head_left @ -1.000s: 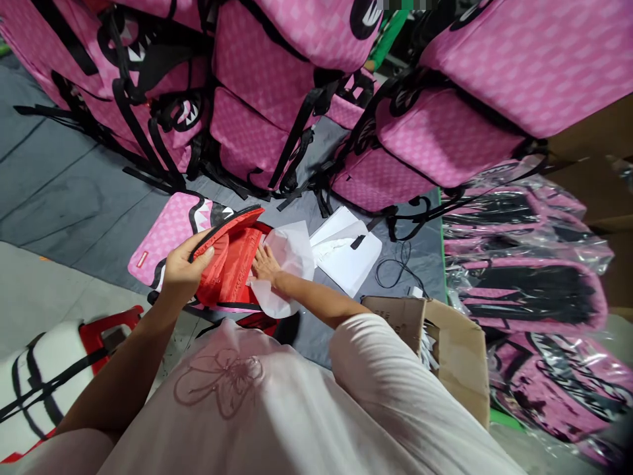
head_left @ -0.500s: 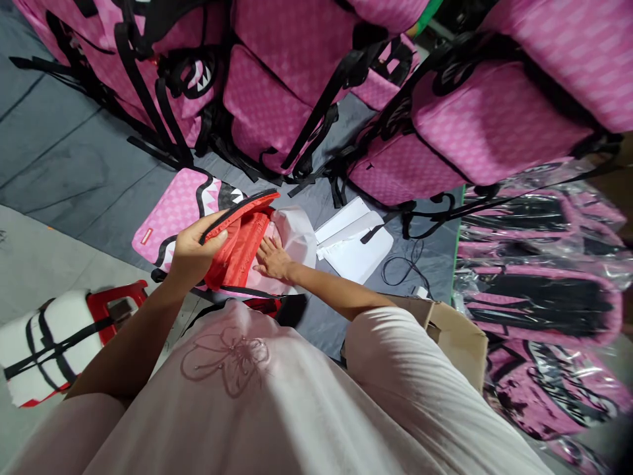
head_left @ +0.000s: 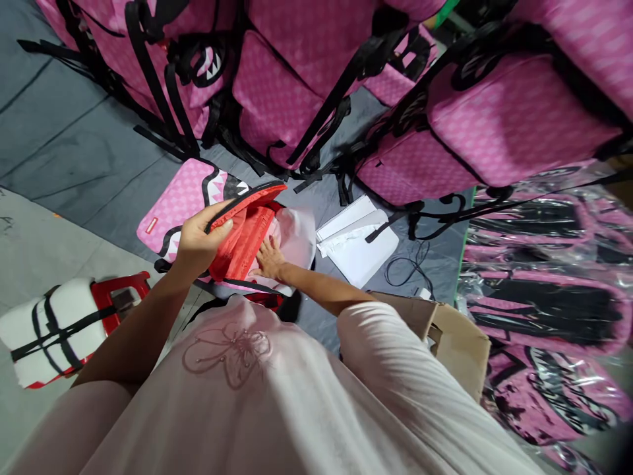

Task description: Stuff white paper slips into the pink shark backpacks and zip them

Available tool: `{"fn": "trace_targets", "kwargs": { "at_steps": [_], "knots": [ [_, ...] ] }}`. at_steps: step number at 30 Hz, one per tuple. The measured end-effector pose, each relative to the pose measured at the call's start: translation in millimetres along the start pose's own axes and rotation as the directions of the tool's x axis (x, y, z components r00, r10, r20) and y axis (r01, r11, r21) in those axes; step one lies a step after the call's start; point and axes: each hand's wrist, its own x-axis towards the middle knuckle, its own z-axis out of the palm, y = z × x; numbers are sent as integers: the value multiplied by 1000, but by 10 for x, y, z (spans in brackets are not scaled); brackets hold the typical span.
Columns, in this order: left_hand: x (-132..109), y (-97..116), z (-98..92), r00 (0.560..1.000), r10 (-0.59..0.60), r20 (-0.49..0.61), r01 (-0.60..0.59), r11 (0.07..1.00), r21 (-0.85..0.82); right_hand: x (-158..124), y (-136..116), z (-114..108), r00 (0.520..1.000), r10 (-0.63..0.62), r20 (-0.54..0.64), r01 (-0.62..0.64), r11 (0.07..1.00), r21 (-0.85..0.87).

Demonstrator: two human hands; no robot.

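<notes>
A pink backpack [head_left: 178,198] with a shark-mouth print lies unzipped on the grey cloth, its red lining [head_left: 247,241] showing. My left hand [head_left: 202,237] grips the black-edged flap of the backpack and holds it up, thumb on the red side. Inside the opening, my right hand [head_left: 270,258] lies with fingers spread on a pale pink surface, holding nothing. Translucent white sheeting [head_left: 299,234] bulges out beside the right hand.
Pink backpacks [head_left: 281,92] line the far side, straps trailing. White panels [head_left: 361,241] and a black cord [head_left: 410,267] lie right of the backpack. A cardboard box [head_left: 457,343], plastic-wrapped backpacks [head_left: 548,303] and a red stool [head_left: 106,303] with a white strapped cushion are nearby.
The view has shifted slightly. My left hand still holds the flap up, and my right hand stays flat inside the backpack with its fingers a little differently spread.
</notes>
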Motion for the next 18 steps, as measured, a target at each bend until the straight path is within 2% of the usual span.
{"fn": "trace_targets", "kwargs": {
  "at_steps": [3, 6, 9, 12, 15, 18],
  "knots": [
    [1, -15, -17, 1000, 9, -27, -9, 1000, -5, -1, -129, -35, 1000, -17, -6, 17, 999, 28],
    [10, -49, -53, 997, 5, -73, -7, 1000, -17, -163, -124, -201, 998, -22, -53, 25, 998, 53],
    [10, -83, -68, 995, -6, -95, 4, 1000, -24, -318, 42, -476, 984, 154, -87, -142, 981, 132],
    [-24, -79, -29, 996, 0, -85, 0, 1000, 8, -239, 221, -756, 928, 345, -141, -314, 928, 201],
    [-70, -35, 3, 994, 64, -93, -46, 983, 176, -80, 319, -909, 878, 437, -196, -378, 884, 276],
    [-34, -8, -89, 973, 227, -47, -182, 871, 456, -127, 284, -863, 862, 440, -252, -335, 867, 368]
  ]
}}
